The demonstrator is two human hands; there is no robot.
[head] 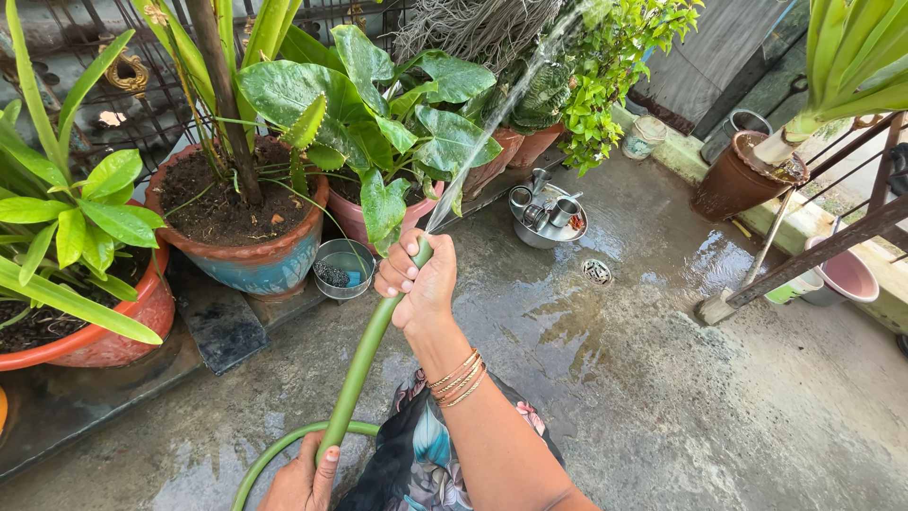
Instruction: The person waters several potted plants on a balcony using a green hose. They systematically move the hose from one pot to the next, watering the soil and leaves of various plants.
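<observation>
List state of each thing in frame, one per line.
hose: held in both hands, spraying water up toward the plants
right hand: fingers closed round the hose tip
left hand: gripping the hose lower down
floor: wet in patches
big pot: upright, full of soil
steel basin: on floor, holding metal cups
drain: covered

The green hose (359, 364) runs up from a loop near the bottom edge and rises at a slant toward the potted plants. Its tip (423, 252) is pinched, and a thin stream of water (492, 123) shoots up and away to the right. The rubber looks smooth and wet.
</observation>
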